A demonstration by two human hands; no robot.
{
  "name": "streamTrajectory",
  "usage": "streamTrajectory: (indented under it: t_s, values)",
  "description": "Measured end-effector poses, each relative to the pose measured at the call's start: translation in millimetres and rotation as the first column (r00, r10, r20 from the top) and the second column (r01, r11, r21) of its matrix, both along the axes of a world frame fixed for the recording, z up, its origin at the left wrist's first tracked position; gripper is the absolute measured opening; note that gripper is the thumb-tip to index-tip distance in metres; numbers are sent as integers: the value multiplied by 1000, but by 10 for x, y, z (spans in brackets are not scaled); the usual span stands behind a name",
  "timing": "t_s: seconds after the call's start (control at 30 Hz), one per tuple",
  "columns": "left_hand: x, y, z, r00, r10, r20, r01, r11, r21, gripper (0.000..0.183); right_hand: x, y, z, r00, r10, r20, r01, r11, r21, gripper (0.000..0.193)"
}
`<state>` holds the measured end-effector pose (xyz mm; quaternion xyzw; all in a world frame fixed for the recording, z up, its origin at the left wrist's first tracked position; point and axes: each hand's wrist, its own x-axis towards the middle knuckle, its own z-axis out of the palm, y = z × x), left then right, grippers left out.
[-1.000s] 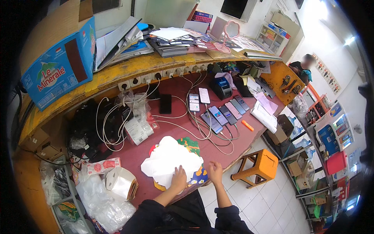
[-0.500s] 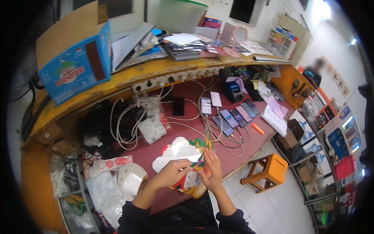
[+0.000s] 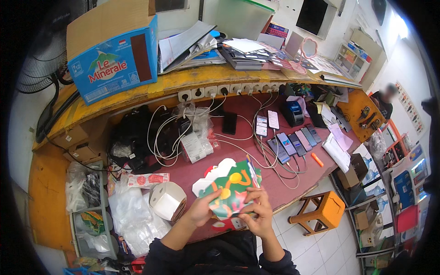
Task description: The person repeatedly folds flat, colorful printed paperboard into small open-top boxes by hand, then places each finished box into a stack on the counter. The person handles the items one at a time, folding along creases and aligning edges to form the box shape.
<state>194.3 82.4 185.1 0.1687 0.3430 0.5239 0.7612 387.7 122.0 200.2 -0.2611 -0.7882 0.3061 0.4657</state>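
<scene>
Between my two hands is a flat green folded carton [image 3: 229,189] printed in yellow, orange and red, tilted above the desk's front edge. My left hand [image 3: 202,210] grips its lower left side, thumb on the printed face. At its lower right edge my right hand [image 3: 258,211] pinches it with bent fingers. Partly hidden behind it, a white-lined carton with rounded flaps [image 3: 200,187] lies on the dark red desk; red printing shows at its edges. To the left of my hands an open white carton [image 3: 168,201] rests on its side, its inside facing up.
Several phones [image 3: 295,142] with white cables lie at the desk's right, near an orange marker [image 3: 317,160]. Clear plastic bags [image 3: 133,215] and a grey divided tray [image 3: 87,208] are at the left. An orange stool [image 3: 321,211] stands right of the desk. A person [image 3: 382,103] is far right.
The green carton has turned from edge-on to show its broad printed face, and moved slightly down. My hands have shifted to its lower corners. The whole view has swung a little.
</scene>
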Motion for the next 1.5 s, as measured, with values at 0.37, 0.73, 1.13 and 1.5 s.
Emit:
streamTrajectory:
  t_s: [0.37, 0.73, 1.13, 1.5]
  values:
    - [413, -267, 47, 959, 283, -29, -265, 925, 273, 33, -187, -195, -71, 944, -279, -176, 238, 946, -221, 18]
    - [-19, -497, -337, 879, -247, 408, 110, 937, 331, 67, -60, -188, -46, 983, 142, -120, -180, 887, -425, 76]
    - [-80, -639, -853, 835, -46, -548, 218, 942, 254, 47, -224, -113, -98, 987, 2, -162, -67, 915, -399, 34]
    - [-86, -597, -193, 989, -143, 47, 148, 980, -136, 46, 72, 47, 180, 943, 306, 132, -333, 877, 347, 39]
